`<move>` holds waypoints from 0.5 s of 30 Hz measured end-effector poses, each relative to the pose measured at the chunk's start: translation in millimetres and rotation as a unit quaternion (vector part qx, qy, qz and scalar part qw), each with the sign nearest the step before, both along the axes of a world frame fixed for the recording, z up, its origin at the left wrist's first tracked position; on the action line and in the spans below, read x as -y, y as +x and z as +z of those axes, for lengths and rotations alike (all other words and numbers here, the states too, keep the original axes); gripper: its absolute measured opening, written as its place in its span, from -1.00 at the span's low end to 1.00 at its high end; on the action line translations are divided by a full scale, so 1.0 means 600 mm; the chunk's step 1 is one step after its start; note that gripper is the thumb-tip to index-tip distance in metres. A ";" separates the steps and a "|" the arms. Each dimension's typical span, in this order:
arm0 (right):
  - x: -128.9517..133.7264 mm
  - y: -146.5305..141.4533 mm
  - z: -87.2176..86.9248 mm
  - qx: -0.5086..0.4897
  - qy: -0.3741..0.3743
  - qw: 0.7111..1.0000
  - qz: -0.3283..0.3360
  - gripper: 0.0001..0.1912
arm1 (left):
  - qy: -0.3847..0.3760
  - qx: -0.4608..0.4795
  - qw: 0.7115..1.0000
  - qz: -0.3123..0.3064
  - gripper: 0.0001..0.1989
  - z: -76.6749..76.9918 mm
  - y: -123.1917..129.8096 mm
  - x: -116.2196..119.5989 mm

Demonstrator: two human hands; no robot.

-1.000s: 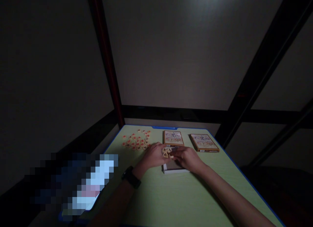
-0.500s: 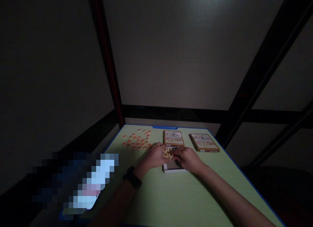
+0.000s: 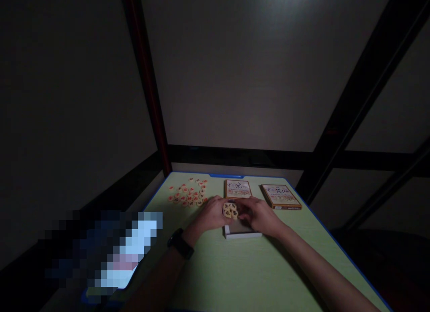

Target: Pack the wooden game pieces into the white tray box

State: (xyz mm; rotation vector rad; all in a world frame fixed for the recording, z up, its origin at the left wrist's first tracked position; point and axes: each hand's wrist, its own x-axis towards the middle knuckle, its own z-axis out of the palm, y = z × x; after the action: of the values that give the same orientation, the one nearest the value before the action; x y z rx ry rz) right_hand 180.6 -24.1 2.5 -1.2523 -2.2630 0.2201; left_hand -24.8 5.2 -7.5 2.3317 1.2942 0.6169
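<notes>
A small cluster of round, pale Chinese chess pieces with dark characters sits between my hands, above a shallow open box with a white edge. My left hand is closed around the cluster's left side. My right hand curls in from the right, its index finger reaching along the far side and its thumb near the right edge of the pieces. Part of the box is hidden beneath my hands. More chess pieces, marked red or dark, lie loosely spread to the left.
Behind my hands lies a printed game box, with a second printed box to its right. The green table has a blue rim. A bright pixelated patch covers the table's left edge. A wall rises behind.
The pieces in the cluster have settled into a neater grouping. My right fingers have drawn back slightly from on top of them, and more of the box's front edge shows.
</notes>
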 end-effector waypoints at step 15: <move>-0.015 0.018 -0.010 0.020 0.002 0.999 -0.030 -0.66 | -0.005 -0.016 0.999 -0.027 -0.47 0.002 0.002 0.002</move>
State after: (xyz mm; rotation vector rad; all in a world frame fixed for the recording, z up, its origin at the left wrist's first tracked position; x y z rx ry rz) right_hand 191.2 -14.8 -3.5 -1.3330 -2.2544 0.1699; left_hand -23.5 4.2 -6.3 2.3691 1.2398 0.5578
